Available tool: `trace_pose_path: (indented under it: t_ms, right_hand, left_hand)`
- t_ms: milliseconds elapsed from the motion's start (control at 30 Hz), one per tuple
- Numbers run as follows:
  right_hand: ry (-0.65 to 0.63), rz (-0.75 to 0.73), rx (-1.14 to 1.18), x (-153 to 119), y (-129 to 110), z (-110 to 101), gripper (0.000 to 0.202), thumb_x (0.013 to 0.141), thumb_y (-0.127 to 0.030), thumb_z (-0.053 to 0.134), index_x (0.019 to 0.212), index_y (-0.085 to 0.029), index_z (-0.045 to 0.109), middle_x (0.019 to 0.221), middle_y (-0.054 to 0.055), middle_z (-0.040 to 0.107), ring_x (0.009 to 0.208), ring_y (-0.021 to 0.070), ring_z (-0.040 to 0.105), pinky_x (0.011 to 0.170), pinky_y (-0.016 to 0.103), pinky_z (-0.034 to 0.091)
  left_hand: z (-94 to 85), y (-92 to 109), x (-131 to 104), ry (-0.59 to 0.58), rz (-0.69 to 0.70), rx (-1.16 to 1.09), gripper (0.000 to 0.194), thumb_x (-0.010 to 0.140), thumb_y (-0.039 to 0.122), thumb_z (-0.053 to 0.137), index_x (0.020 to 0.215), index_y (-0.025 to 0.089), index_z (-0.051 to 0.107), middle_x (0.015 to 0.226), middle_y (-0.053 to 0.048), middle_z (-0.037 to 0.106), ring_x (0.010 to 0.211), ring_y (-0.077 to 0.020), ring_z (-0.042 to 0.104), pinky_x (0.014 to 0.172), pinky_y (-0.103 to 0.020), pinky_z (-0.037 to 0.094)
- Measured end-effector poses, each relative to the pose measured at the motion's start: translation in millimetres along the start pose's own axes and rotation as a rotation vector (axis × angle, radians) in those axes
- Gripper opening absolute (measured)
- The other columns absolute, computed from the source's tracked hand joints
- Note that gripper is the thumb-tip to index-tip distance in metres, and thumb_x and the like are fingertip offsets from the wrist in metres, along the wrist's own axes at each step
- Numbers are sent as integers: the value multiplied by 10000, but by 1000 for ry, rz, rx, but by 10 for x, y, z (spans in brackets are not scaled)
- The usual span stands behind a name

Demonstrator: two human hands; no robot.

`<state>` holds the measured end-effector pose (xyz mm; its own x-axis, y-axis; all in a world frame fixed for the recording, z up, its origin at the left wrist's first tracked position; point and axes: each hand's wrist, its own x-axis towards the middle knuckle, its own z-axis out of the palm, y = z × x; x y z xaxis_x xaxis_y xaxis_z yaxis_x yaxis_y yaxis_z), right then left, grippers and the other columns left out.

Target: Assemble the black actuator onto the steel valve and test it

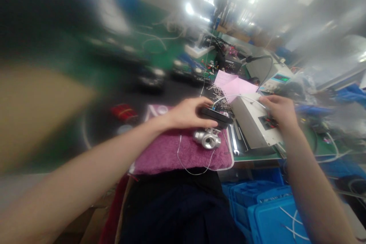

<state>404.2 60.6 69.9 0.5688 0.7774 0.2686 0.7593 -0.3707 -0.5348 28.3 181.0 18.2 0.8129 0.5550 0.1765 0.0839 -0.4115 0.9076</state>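
Observation:
A black actuator sits on top of a silver metal valve over a purple towel. My left hand is wrapped round the actuator's left side, thumb in front and fingers behind. A white cable arches from the actuator toward my right hand. That hand is closed at the top of a pale metal box, with its fingertips pinched on the cable's end near dark sockets on the box. A thin wire loop hangs over the towel's front.
Right of the towel lie wrenches. Behind are loose screws, pink papers and an instrument with a green display. Blue crates stand below the table edge at the right. A red object lies left.

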Motion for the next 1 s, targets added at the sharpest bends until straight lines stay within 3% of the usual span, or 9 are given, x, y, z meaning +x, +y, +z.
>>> trace_pose_path:
  t_ms: [233,667,1000]
  right_hand:
    - [31,50,-5,-61,-77,-2,471,791,-595,760,1014,-191,850,869,55,801,734,215,687,722,330,518]
    - [54,62,-2,-88,-102,11,464,831,-554,738,1013,-141,846,899,82,808,775,209,656,721,306,465]
    - [54,88,-7,-108,-151,4,432,838,-550,735,983,-161,853,842,85,795,677,195,625,653,312,445]
  left_hand:
    - [-5,9,-4,-2,-7,9,774,704,631,853,1342,244,644,1347,-102,703,1137,-277,696,993,-432,536]
    - [-12,35,-16,-24,-23,-4,796,708,642,848,1363,243,630,1369,-94,696,1164,-280,694,1038,-436,527]
    - [-11,53,-20,-10,-32,40,801,713,647,842,1369,236,632,1330,-101,713,1046,-259,708,952,-401,531]
